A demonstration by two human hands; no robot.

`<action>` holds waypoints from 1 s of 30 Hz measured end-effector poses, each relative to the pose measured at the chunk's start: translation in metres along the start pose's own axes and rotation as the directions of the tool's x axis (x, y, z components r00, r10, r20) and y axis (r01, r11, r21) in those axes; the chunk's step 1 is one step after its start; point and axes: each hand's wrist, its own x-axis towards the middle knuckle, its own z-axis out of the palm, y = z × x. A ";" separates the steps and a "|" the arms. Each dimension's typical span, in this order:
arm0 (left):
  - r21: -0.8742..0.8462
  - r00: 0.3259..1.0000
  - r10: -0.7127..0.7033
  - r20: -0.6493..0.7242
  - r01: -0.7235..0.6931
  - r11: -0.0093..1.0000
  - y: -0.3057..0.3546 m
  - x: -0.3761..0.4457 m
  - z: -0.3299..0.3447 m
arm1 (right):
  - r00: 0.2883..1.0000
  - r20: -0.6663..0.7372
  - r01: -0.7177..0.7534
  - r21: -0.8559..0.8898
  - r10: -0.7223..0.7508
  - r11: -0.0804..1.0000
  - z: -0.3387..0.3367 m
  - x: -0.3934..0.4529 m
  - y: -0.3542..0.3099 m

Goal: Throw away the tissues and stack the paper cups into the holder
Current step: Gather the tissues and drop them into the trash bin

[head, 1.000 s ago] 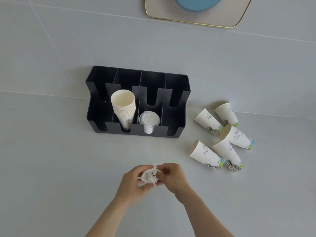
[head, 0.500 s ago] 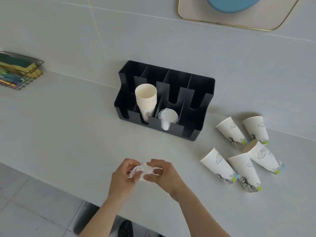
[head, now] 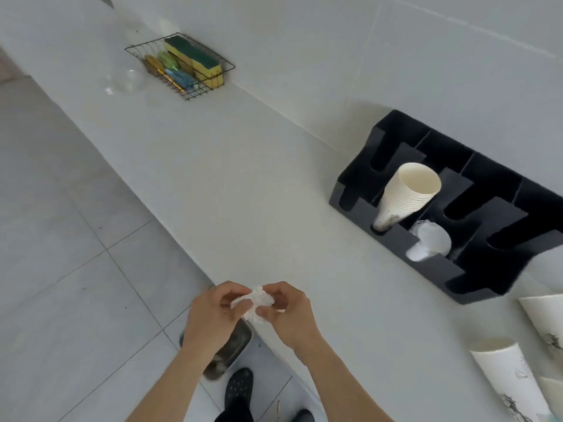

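Note:
A crumpled white tissue is pinched between my left hand and my right hand, right over the counter's front edge. To the right, against the wall, stands the black cup holder. A stack of plain paper cups leans in one of its slots, and clear plastic lids fill the slot beside it. Loose printed paper cups lie on their sides at the lower right, partly cut off by the frame edge.
A wire basket with sponges stands far left on the white counter, next to a clear plastic lid. Below the counter edge a metal bin sits on the grey tiled floor, beside my dark shoe.
The view has swung left and down, so the floor, the bin and the wire basket now show. Both hands, still holding the tissue, have moved from above the counter to its front edge.

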 end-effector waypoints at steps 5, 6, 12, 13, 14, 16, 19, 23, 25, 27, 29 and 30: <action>0.014 0.985 -0.117 -0.127 0.119 0.993 -0.063 0.000 -0.048 | 0.995 0.096 0.036 -0.120 -0.024 0.992 0.082 0.019 -0.010; 0.020 0.979 -0.141 -0.147 0.145 0.989 -0.077 -0.001 -0.054 | 0.993 0.113 0.037 -0.141 -0.021 0.989 0.098 0.021 -0.009; 0.020 0.948 -0.281 -0.149 0.288 0.958 -0.154 -0.003 -0.060 | 0.991 0.129 0.003 -0.273 0.034 0.962 0.172 0.034 0.021; 0.012 0.941 -0.304 -0.150 0.309 0.951 -0.164 -0.002 -0.056 | 0.989 0.138 -0.014 -0.296 0.057 0.955 0.180 0.035 0.028; 0.004 0.934 -0.323 -0.150 0.328 0.945 -0.174 -0.001 -0.052 | 0.988 0.140 -0.023 -0.320 0.071 0.947 0.186 0.038 0.035; 0.000 0.922 -0.360 -0.139 0.364 0.932 -0.192 0.002 -0.042 | 0.988 0.133 -0.030 -0.368 0.084 0.929 0.197 0.046 0.050; -0.020 0.911 -0.398 -0.105 0.398 0.917 -0.215 0.011 -0.031 | 0.986 0.126 -0.043 -0.420 0.105 0.907 0.209 0.060 0.065; -0.007 0.916 -0.399 -0.051 0.399 0.917 -0.237 0.023 -0.019 | 0.984 0.121 -0.052 -0.492 0.127 0.869 0.221 0.076 0.083; -0.002 0.917 -0.398 -0.023 0.398 0.917 -0.246 0.028 -0.015 | 0.984 0.116 -0.060 -0.508 0.137 0.859 0.227 0.083 0.092; 0.000 0.918 -0.398 -0.001 0.398 0.918 -0.254 0.032 -0.011 | 0.984 0.109 -0.067 -0.521 0.144 0.851 0.231 0.091 0.100; 0.035 0.920 -0.392 0.017 0.392 0.919 -0.259 0.037 -0.008 | 0.976 0.128 -0.083 -0.530 0.177 0.844 0.233 0.098 0.107; 0.069 0.923 -0.384 0.031 0.382 0.922 -0.261 0.039 -0.007 | 0.968 0.152 -0.087 -0.547 0.201 0.833 0.234 0.101 0.109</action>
